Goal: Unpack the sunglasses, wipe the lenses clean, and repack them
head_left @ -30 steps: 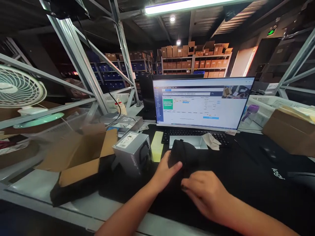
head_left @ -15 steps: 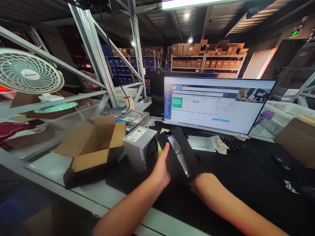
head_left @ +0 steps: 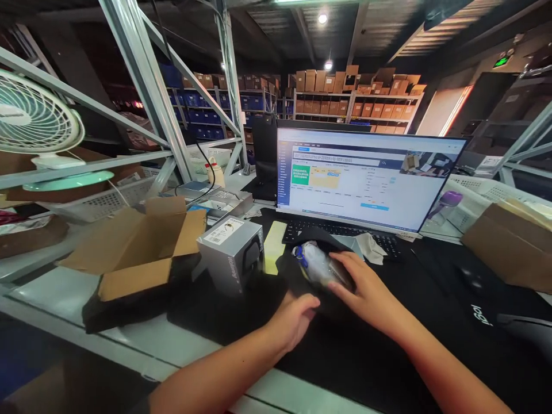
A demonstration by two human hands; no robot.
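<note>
- Right hand (head_left: 366, 287), middle of the frame: fingers curled round the right end of a shiny clear-plastic-wrapped bundle with a blue tie (head_left: 317, 260), kinda blurry.
- Left hand (head_left: 290, 325), just below: fingers half curled; can't tell if they've got hold of anything.
- Pale grey tabletop (head_left: 198, 343) with a big black fabric mat (head_left: 414, 345) on it.
- Silver-grey cardboard box (head_left: 218, 261) and open brown carton (head_left: 137, 279) sit left of centre.
- Wide lit monitor (head_left: 345, 198) behind, white round fan (head_left: 30, 115) upper left.
- Dim warehouse-y room, box-filled metal shelving (head_left: 319, 94) up top.
</note>
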